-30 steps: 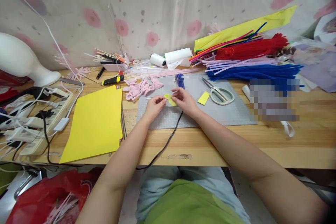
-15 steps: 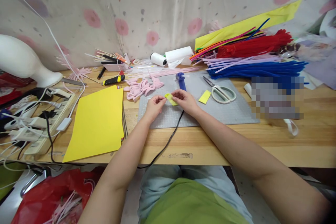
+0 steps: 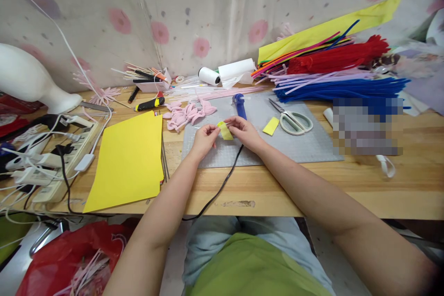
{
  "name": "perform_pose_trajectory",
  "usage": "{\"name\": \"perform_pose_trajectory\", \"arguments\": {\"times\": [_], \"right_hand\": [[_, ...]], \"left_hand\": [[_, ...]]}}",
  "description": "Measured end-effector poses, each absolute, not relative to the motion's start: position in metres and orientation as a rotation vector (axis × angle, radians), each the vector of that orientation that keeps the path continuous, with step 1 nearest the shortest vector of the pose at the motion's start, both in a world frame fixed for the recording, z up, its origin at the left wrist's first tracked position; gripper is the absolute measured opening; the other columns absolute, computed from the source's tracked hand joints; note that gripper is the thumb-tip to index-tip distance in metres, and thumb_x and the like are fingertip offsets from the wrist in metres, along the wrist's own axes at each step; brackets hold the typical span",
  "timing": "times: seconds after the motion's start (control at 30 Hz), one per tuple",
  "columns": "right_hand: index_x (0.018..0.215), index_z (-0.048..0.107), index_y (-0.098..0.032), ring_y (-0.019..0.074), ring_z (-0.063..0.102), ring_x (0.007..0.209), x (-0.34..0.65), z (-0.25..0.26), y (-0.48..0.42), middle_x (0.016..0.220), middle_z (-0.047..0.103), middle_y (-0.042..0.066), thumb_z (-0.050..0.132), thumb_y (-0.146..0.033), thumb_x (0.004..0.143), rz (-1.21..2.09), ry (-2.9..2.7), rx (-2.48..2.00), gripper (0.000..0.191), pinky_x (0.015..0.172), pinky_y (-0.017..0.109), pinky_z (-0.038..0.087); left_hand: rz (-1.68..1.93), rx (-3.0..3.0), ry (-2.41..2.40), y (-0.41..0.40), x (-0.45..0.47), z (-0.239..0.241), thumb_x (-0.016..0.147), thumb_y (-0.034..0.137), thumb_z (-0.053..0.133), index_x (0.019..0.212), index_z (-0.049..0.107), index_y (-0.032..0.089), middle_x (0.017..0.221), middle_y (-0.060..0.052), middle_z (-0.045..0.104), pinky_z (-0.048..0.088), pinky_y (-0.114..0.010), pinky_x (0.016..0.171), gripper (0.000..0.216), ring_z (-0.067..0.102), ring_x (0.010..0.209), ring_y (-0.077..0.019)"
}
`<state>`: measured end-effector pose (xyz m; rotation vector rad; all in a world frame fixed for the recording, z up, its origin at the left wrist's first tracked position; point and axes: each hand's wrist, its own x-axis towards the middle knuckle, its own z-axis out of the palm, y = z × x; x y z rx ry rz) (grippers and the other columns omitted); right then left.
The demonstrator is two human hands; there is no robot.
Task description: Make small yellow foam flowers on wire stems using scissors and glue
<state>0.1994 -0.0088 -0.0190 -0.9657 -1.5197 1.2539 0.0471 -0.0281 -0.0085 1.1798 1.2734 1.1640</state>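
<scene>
Over a grey cutting mat (image 3: 204, 159), a small yellow strip (image 3: 226, 133) of paper or cloth is held between my two hands. My left hand (image 3: 206, 139) pinches its left end between thumb and fingertips. At the strip's upper right, my right hand (image 3: 245, 132) has its fingertips closed; a thin pale line shows by them, too fine to name. Just behind my right hand lies a blue glue gun (image 3: 239, 105) with a black cord. Another yellow piece (image 3: 271, 126) lies on the mat, beside scissors (image 3: 296, 122) with pale green handles.
Pink fuzzy pieces (image 3: 189, 114) lie left of the mat, near a yellow sheet (image 3: 128, 162) and a utility knife (image 3: 149, 103). Blue pipe cleaners (image 3: 342, 90) and red ones (image 3: 340, 58) are piled at back right. A crowded power strip (image 3: 74, 157) stands at left.
The yellow strip has turned to hang more upright between my hands. My right fingertips have shifted slightly up on it, while my left hand stays nearly in place.
</scene>
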Motion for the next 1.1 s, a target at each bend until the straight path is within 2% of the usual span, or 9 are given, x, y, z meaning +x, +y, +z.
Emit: {"name": "perform_pose_trajectory", "arguments": {"times": [0.1,0.23,0.37,0.7,0.93,1.1], "right_hand": [[0.096,0.054,-0.019,0.0128,0.059,0.078,0.2,-0.02,-0.007,0.089,0.063,0.003,0.05,-0.019,0.069,1.259,-1.545,-0.963,0.028,0.073,0.03,0.048],[0.096,0.053,-0.019,0.013,0.059,0.079,0.196,-0.023,-0.007,0.087,0.062,0.002,0.057,-0.02,0.065,1.209,-1.583,-0.958,0.031,0.075,0.03,0.048],[0.099,0.053,-0.02,0.013,0.058,0.075,0.194,-0.023,-0.009,0.084,0.06,0.001,0.059,-0.022,0.064,1.161,-1.559,-0.967,0.036,0.07,0.029,0.048],[0.092,0.051,-0.021,0.0115,0.056,0.066,0.193,-0.02,-0.008,0.076,0.056,-0.002,0.062,-0.029,0.064,1.209,-1.461,-0.98,0.031,0.055,0.025,0.048],[0.087,0.048,-0.02,0.0109,0.057,0.066,0.189,-0.017,-0.009,0.074,0.055,-0.002,0.063,-0.031,0.064,1.262,-1.378,-0.966,0.029,0.051,0.024,0.047],[0.087,0.048,-0.021,0.0107,0.057,0.065,0.189,-0.015,-0.011,0.072,0.055,-0.003,0.064,-0.032,0.065,1.3,-1.367,-0.941,0.03,0.051,0.023,0.047]], "left_hand": [[1.16,1.174,1.263,-0.028,0.047,-0.008,0.07,0.028,0.065,0.07,0.057,0.013,0.048,0.007,0.045,0.029,-0.018,0.031,0.017,0.033,0.034,-0.0027],[1.141,1.166,1.271,-0.029,0.049,-0.005,0.07,0.029,0.066,0.069,0.057,0.013,0.048,0.007,0.045,0.028,-0.017,0.031,0.018,0.033,0.034,-0.0022],[1.14,1.152,1.265,-0.03,0.05,-0.005,0.069,0.029,0.067,0.069,0.058,0.013,0.048,0.006,0.046,0.027,-0.018,0.031,0.018,0.033,0.035,-0.0028],[1.133,1.165,1.186,-0.031,0.05,-0.004,0.066,0.028,0.068,0.066,0.056,0.014,0.045,0.007,0.042,0.03,-0.017,0.031,0.019,0.033,0.035,-0.0032],[1.119,1.195,1.152,-0.033,0.049,-0.002,0.061,0.036,0.071,0.067,0.057,0.015,0.044,0.008,0.044,0.031,-0.017,0.032,0.026,0.035,0.034,-0.0032],[1.189,1.199,1.191,-0.032,0.051,-0.003,0.061,0.041,0.071,0.061,0.054,0.015,0.045,0.007,0.045,0.027,-0.017,0.03,0.032,0.033,0.033,-0.0021]]}}
